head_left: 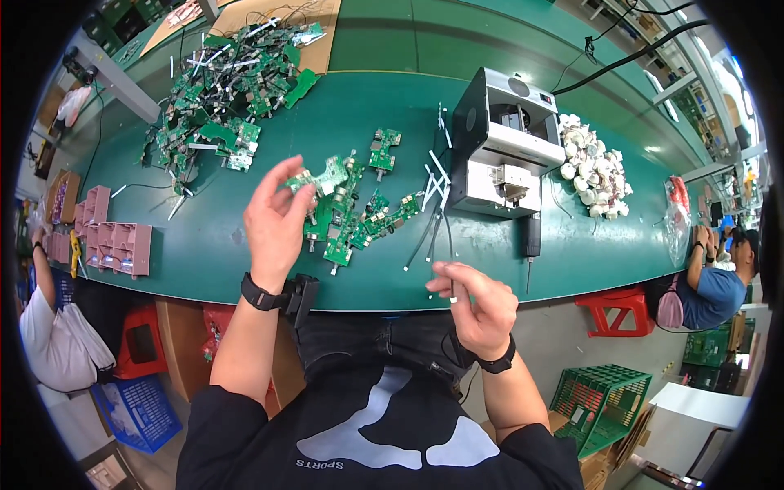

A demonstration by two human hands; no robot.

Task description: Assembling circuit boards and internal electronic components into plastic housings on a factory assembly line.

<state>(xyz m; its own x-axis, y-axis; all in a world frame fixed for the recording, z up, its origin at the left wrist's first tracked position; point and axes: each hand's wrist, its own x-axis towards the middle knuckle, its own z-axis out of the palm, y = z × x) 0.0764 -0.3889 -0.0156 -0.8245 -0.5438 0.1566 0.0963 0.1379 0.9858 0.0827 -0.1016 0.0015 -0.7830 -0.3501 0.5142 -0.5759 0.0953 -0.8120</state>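
Green, irregular circuit board (332, 174): the left hand (278, 214) clamped thumb and fingers on its left end, probably to spare its components, over loose green boards (338, 247)! The right hand (483, 309) pinched 1 thin, dark, white-tipped cable (453, 300), fingertips together.

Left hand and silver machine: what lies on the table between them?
Head view: green circuit boards lie nearest the left hand, one separate board sits beyond them, and white and dark cables lie beside the silver machine.
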